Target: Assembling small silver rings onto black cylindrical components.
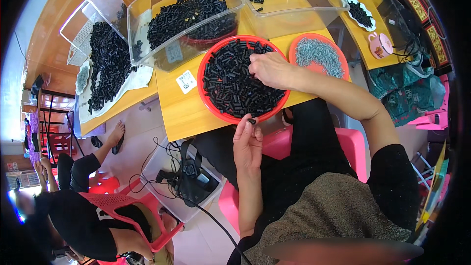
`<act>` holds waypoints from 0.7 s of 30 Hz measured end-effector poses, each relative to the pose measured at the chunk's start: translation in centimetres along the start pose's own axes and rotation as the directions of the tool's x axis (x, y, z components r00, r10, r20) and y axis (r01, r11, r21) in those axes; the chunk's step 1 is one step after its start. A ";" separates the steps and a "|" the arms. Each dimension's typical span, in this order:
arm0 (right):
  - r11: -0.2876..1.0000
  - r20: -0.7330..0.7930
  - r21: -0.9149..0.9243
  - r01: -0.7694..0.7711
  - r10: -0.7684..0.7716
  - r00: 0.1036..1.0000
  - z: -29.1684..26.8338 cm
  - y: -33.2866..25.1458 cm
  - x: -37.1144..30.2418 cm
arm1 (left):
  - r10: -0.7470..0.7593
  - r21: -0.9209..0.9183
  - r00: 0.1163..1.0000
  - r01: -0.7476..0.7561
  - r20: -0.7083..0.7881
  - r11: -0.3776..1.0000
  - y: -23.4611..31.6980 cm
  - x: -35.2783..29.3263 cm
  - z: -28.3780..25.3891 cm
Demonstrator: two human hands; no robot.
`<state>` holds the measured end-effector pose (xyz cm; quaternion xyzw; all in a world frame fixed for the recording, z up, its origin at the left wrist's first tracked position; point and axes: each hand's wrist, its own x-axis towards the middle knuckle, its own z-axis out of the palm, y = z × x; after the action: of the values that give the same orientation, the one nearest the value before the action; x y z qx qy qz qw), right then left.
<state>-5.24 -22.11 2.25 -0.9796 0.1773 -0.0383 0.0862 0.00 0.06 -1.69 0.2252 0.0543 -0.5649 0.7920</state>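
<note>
Left hand (pixel 248 142) pinches one black tube (pixel 251 121); right hand (pixel 269 68) in red tray (pixel 208 105)

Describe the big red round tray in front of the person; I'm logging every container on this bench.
The big red round tray looks like plastic, shallow, with a raised rim. It lies flat on the yellow wooden table, near its front edge, heaped with small black cylindrical pieces. The right hand rests in the pile; the left hand pinches one piece at the near rim. A smaller red plate of grey metal parts sits beside it.
</note>
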 end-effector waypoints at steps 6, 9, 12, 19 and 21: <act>0.979 -0.079 0.202 0.016 0.000 0.997 -0.4 1.2 -0.5 | -0.004 -0.011 1.000 0.004 -0.002 1.000 0.0 0.1 -0.1; 0.932 -0.150 0.359 -0.039 0.099 0.984 -1.3 2.1 -1.2 | -0.009 -0.007 1.000 0.009 0.007 1.000 0.0 0.1 -0.2; 0.567 0.106 0.777 -0.274 0.312 0.944 -2.5 2.4 -1.4 | -0.011 -0.007 1.000 0.011 0.010 1.000 0.0 0.1 -0.2; 0.114 0.320 0.925 -0.363 0.284 0.904 -2.9 2.9 -2.1 | -0.011 -0.006 1.000 0.011 0.005 1.000 0.0 0.0 -0.3; 0.025 0.352 0.929 -0.370 0.251 0.902 -3.0 3.1 -2.2 | -0.010 -0.005 1.000 0.010 0.000 1.000 0.0 0.0 -0.3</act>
<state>-8.70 -24.68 4.52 -0.6059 0.3102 -0.0823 0.7279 0.01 0.14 -1.93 0.2232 0.0570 -0.5688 0.7896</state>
